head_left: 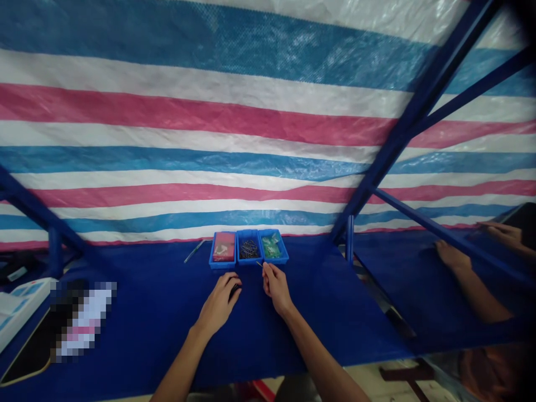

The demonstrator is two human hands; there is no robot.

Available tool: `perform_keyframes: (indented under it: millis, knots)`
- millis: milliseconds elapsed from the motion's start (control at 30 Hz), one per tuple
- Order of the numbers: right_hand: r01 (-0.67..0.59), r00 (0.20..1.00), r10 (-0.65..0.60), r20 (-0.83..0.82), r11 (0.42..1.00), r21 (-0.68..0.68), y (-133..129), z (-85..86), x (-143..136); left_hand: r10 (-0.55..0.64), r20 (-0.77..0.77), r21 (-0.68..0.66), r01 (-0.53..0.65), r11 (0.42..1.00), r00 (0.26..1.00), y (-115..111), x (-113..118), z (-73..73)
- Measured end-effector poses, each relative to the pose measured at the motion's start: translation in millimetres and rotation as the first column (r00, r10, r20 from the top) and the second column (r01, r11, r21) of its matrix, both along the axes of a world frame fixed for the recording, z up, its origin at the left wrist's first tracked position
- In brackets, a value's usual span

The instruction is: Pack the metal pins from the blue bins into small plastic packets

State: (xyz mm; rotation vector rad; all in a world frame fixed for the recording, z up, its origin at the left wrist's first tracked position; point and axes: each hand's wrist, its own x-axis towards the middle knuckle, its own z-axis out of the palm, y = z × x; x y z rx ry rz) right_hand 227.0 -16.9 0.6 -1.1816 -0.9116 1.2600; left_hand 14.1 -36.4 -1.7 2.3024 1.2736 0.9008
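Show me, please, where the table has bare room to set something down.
The blue table looks bare between the pale pixelated item and the left forearm, and from the right forearm toward the blue post. It's crowded at the back centre, where the left hand and right hand sit before three blue trays, and at left by the white device.

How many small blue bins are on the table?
3, in a row: left bin with pink contents, middle bin with dark pieces, right bin with green contents.

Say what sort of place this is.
Probably a makeshift workshop: a striped tarp forms the backdrop to a blue table, where bins hold small parts.
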Motion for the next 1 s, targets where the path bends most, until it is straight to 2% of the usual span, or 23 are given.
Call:
perform_keyframes:
  millis: [100,233,367,500,600,700,767,833,900,1000]
  knots:
    - [-0.011,0.999,0.011,-0.031,1.0,0.016,1,1.4,0,0.003,-0.001,-0.005,-0.003,1.0,1.0,0,0,1.6]
    - [-0.026,0.999,0.024,0.034,0.998,0.05,5,10.1,-3,-0.001,0.0,-0.009,0.001,1.0,1.0,0,1,4.4]
    - [-0.054,0.995,0.04,0.086,0.986,0.158,11,18.5,-3,0.006,-0.009,0.001,-0.006,1.0,1.0,-1,2,5.2]
    - [-0.079,0.97,0.02,0.244,0.969,0.232,11,13.4,0,0.09,-0.058,0.087,-0.084,0.993,0.994,-1,2,3.5]
    - [-0.18,0.87,0.008,0.493,0.936,0.302,5,6.2,0,0.212,-0.144,0.164,-0.188,0.968,0.967,-3,2,1.4]
    - [-0.402,0.667,0.038,0.744,0.859,0.317,-2,4.2,-2,0.319,-0.206,0.191,-0.282,0.94,0.925,-3,2,-0.8]
    - [-0.514,0.509,0.046,0.859,0.817,0.261,-5,5.5,-5,0.328,-0.221,0.175,-0.293,0.94,0.919,-3,2,-2.1]
    - [-0.561,0.396,0.041,0.918,0.802,0.206,-6,7.1,-6,0.289,-0.209,0.146,-0.263,0.954,0.934,-1,1,-3.0]
    - [-0.565,0.356,0.042,0.933,0.805,0.179,-7,8.1,-7,0.242,-0.175,0.118,-0.224,0.967,0.954,0,0,-3.4]
    - [-0.548,0.361,0.049,0.931,0.819,0.169,-6,8.1,-8,0.205,-0.136,0.084,-0.194,0.977,0.969,3,-2,-3.6]
